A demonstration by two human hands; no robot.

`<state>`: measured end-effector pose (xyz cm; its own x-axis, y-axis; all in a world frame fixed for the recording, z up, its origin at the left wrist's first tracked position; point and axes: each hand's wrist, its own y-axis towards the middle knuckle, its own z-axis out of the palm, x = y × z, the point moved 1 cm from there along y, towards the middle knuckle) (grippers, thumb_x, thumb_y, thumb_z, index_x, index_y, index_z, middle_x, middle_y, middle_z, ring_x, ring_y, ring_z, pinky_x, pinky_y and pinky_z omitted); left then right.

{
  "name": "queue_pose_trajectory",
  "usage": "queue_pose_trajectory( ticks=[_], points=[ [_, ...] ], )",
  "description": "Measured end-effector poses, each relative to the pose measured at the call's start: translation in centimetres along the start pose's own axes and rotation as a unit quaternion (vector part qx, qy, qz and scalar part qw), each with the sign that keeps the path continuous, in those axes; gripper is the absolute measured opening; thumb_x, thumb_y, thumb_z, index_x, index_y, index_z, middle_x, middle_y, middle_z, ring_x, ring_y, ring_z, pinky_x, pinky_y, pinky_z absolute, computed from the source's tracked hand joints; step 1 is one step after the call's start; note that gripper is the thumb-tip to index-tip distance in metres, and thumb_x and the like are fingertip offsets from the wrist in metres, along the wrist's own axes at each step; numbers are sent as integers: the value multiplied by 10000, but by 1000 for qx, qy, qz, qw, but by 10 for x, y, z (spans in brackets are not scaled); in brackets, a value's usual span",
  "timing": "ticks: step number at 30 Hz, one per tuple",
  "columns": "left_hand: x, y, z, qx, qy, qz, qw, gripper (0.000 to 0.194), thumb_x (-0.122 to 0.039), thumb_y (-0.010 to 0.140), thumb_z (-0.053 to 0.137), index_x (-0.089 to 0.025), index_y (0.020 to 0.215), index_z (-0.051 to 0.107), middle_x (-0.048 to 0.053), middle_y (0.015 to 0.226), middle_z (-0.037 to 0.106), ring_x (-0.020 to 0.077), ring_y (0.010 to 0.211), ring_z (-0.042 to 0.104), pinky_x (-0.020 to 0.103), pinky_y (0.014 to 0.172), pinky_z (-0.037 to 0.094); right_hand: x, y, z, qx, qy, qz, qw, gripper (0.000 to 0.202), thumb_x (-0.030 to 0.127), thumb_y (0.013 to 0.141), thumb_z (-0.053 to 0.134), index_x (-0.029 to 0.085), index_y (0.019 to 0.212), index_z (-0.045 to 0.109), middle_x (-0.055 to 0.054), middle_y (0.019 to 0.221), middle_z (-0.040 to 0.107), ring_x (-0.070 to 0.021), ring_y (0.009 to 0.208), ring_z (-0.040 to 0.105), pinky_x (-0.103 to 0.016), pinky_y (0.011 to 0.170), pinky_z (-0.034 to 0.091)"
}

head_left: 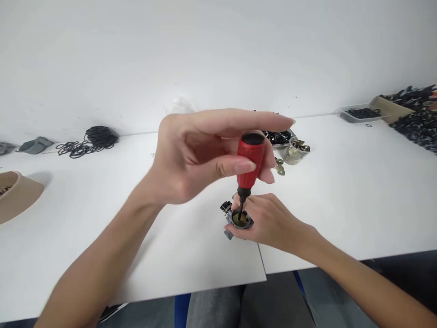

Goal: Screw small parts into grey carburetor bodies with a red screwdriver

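Note:
My left hand [205,155] is closed around the red handle of a screwdriver [251,159], with the thumb along its near side and the index finger stretched out above its black cap. The dark shaft points down into the round bore of a small grey metal throttle body [229,220], where a brass-coloured disc [240,219] shows. My right hand [269,218] grips this metal part from the right, fingers behind and thumb in front, low over the white table. Whether the tip touches a screw is too small to tell.
Behind my left hand stand a clear cup [294,153] of brass-coloured discs and a tray [280,137] of black parts. Several loose discs [280,168] lie beside them. Black cord [99,139] and a beige bowl [25,193] are left; bins of black parts [416,116] are far right.

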<state>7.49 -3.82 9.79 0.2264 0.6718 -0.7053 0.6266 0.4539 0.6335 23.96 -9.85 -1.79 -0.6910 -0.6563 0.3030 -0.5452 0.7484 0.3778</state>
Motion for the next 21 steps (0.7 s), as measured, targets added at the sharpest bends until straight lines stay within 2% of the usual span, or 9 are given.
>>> queue_pose_trajectory(
  ticks=[2, 4, 6, 8, 9, 13, 15, 17, 21],
  points=[
    [1, 2, -4, 26, -7, 12, 1000, 331, -237, 876, 674, -283, 1202, 709, 1, 927, 744, 227, 877, 751, 326, 687, 649, -10, 3, -6, 23, 48, -15, 998, 304, 394, 837, 708, 146, 949, 573, -25, 863, 696, -177, 694, 653, -289, 581, 392],
    [-3, 4, 0, 16, 11, 50, 999, 304, -163, 856, 685, -224, 1148, 740, 27, 942, 739, 213, 857, 739, 323, 686, 648, -17, 7, -12, 72, 88, -24, 993, 286, 402, 853, 696, 160, 952, 580, -16, 894, 686, -163, 718, 638, -282, 616, 405],
    [-8, 4, 7, -45, 44, 80, 995, 288, -124, 781, 760, -182, 1063, 773, 48, 890, 722, 182, 773, 709, 310, 630, 640, -19, 11, -17, 121, 111, -35, 986, 261, 395, 861, 692, 170, 953, 599, -7, 889, 673, -157, 728, 620, -276, 633, 403],
    [-9, 2, 11, -109, 67, 77, 989, 296, -138, 738, 804, -199, 1027, 788, 45, 819, 708, 172, 725, 693, 312, 596, 636, -19, 14, -22, 152, 117, -44, 980, 246, 384, 862, 693, 174, 962, 614, -1, 857, 661, -154, 717, 601, -272, 626, 387],
    [-8, 1, 10, -117, 61, 70, 989, 309, -158, 752, 796, -224, 1054, 783, 38, 796, 708, 184, 735, 704, 330, 617, 646, -19, 15, -23, 161, 119, -48, 979, 245, 382, 860, 695, 173, 961, 617, -1, 847, 657, -151, 706, 591, -270, 619, 378],
    [1, 1, 0, -9, -6, 45, 999, 324, -236, 858, 704, -291, 1176, 729, 4, 870, 740, 238, 868, 750, 398, 759, 664, -21, 16, -26, 174, 127, -62, 974, 228, 378, 869, 686, 180, 958, 614, 5, 863, 642, -140, 703, 564, -265, 627, 370],
    [2, 4, -2, -4, 4, 26, 1000, 272, -252, 870, 689, -304, 1132, 740, -15, 937, 740, 223, 874, 752, 362, 735, 661, -22, 16, -27, 167, 133, -65, 975, 220, 370, 868, 689, 185, 961, 615, 11, 878, 643, -136, 710, 566, -264, 644, 379],
    [-2, 5, 3, -22, 27, 27, 999, 270, -225, 822, 737, -294, 1083, 753, -20, 986, 729, 191, 842, 745, 312, 691, 655, -22, 16, -28, 167, 132, -57, 975, 219, 368, 855, 704, 185, 947, 627, 11, 874, 649, -137, 703, 570, -264, 641, 382],
    [-10, 4, 16, -134, 38, 73, 988, 262, -112, 726, 802, -212, 969, 794, 5, 806, 707, 145, 685, 703, 272, 570, 629, -20, 17, -32, 175, 127, -57, 975, 225, 363, 828, 738, 182, 931, 655, 16, 810, 640, -140, 687, 568, -262, 628, 382]
  ],
)
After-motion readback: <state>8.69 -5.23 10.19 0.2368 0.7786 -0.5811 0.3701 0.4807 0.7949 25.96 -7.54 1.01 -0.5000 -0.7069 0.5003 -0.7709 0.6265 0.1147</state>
